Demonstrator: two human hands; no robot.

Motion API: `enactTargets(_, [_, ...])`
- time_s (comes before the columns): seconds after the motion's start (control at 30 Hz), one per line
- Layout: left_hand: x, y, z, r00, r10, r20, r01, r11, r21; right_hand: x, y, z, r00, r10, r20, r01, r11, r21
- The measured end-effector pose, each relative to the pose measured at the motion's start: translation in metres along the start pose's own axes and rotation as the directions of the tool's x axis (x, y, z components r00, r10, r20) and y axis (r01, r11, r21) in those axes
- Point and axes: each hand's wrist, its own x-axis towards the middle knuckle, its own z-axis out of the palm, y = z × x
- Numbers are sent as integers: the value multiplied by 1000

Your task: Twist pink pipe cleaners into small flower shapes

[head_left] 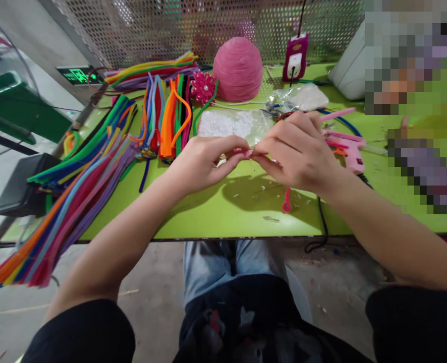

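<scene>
Over the green table, my left hand (216,159) and my right hand (301,148) meet with pinched fingertips on a small piece of pink pipe cleaner (248,153). Most of that piece is hidden by the fingers. A pink strip (339,114) sticks out behind my right hand; whether it joins the held piece, I cannot tell. Below the right hand shows a pink pipe cleaner with a curled loop at its end (286,205). Right of that hand lies a pink glue gun (354,154), partly covered. Behind my hands is a transparent bag of white bits (227,123).
Bundles of coloured pipe cleaners (95,176) cover the table's left side, some overhanging the edge. Behind stand a pink dome (237,70), a pink beaded flower (204,88) and a purple power socket (295,58). A black cable (322,222) hangs over the front edge.
</scene>
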Motion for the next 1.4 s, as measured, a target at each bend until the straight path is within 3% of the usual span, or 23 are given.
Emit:
enactTargets(0.13, [-1,0,0,998,56,-35,-54,998,43,-1,-1,-2,999,-9,-43,6,997,-81])
enactTargets(0.23, [-2,0,2,995,70,-69,-65,995,74,1,-3,-5,999,42,-5,-42,997,-65])
enactTargets(0.43, [0,4,6,986,-57,-157,64,997,39,4,-14,-13,993,50,111,-27,981,-191])
enactTargets(0.63, [0,7,9,988,-102,-113,104,995,13,7,-10,-10,993,93,67,-94,996,8])
enactTargets(0.77, [-3,5,6,994,-99,-53,100,995,13,11,0,-13,979,200,37,-204,953,225])
enactTargets(0.83, [-4,5,5,998,-66,-26,66,998,11,12,6,-15,962,260,88,-273,869,412])
enactTargets(0.9, [-5,6,3,1000,-16,1,16,1000,-8,13,14,-17,935,285,211,-354,724,593])
enactTargets(1.03, [-6,14,1,1000,-29,0,29,995,-100,13,28,-13,864,250,437,-503,416,757])
enactTargets(1.17, [-7,22,3,973,-188,-133,152,958,-242,17,24,-4,854,256,454,-506,202,839])
enactTargets(1.23, [-6,23,5,940,-279,-195,215,930,-298,18,14,1,855,321,408,-472,150,869])
enactTargets(1.3, [-5,22,8,907,-342,-246,257,912,-318,18,1,3,853,401,334,-431,182,884])
enactTargets(1.4, [-2,18,10,885,-357,-300,282,922,-265,14,-15,2,862,469,192,-406,410,817])
